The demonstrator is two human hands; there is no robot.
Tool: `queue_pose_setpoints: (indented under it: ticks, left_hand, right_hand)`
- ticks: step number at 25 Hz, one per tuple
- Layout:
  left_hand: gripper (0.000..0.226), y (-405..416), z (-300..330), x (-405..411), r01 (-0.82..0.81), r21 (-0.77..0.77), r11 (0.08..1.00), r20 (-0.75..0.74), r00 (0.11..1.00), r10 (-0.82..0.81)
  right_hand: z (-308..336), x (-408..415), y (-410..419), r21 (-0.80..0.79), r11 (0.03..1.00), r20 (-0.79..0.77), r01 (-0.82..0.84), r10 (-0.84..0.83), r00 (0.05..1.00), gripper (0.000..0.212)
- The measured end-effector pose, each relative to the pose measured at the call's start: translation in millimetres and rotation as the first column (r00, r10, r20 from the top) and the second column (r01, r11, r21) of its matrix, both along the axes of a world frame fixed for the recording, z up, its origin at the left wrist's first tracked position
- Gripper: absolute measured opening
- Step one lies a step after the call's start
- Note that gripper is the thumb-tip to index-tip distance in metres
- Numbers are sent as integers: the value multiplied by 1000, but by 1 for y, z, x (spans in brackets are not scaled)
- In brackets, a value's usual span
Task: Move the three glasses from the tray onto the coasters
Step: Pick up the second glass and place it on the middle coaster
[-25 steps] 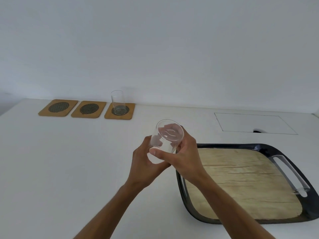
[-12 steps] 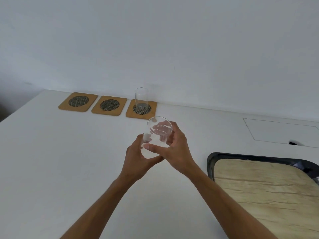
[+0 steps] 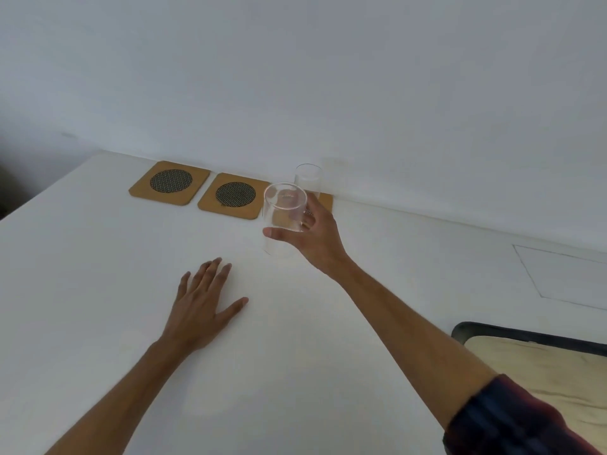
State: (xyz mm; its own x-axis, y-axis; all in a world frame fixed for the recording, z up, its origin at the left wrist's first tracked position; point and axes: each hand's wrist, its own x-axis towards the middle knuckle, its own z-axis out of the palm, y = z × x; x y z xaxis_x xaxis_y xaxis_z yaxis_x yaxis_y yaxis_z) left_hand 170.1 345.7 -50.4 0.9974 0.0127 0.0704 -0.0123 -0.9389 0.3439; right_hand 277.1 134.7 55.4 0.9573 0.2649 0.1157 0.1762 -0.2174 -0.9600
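A white counter (image 3: 98, 290) runs up to a plain pale wall, and along its back edge three cork-brown coasters sit in a row, each with a dark mesh disc in the middle. The far-left coaster (image 3: 169, 182) and the middle coaster (image 3: 234, 195) are bare. The right-hand coaster (image 3: 325, 202) is mostly hidden, and a clear glass (image 3: 308, 178) stands upright on it.

The person's right hand (image 3: 312, 238) is stretched out over the counter, thumb and fingers wrapped round a second glass (image 3: 284, 215), gripping its lower half. The glass is held upright and seems to be clear of the surface, just in front of the middle coaster and close beside the glass already set down. The left hand (image 3: 203, 307) lies flat on the counter with fingers spread, holding nothing, well apart from the right.

At the lower right a corner of the dark-rimmed tray (image 3: 492, 333) shows; I cannot tell whether the third glass is on it, since most of the tray is out of sight.

This looks like the second placement in progress. The next move calls for carrying the glass a little left and back, centring it over the mesh of the middle coaster, and lowering it straight down without knocking its neighbour.
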Motion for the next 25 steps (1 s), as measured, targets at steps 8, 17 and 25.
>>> queue_pose_setpoints:
  ticks: [8,17,25]
  left_hand:
    - [87,27,-13,22,-12,45,999,-21,1000,13]
    - [85,31,-19,26,-10,36,999,-24,1000,10]
    - [84,31,-19,26,-13,28,1000,-18,1000,14]
  right_hand:
    - [-17,94,83,-68,996,60,65,-61,996,67]
    - [-46,166,134,-126,990,50,71,-65,997,71]
    - [-60,180,152,-177,982,37,66,-61,997,71]
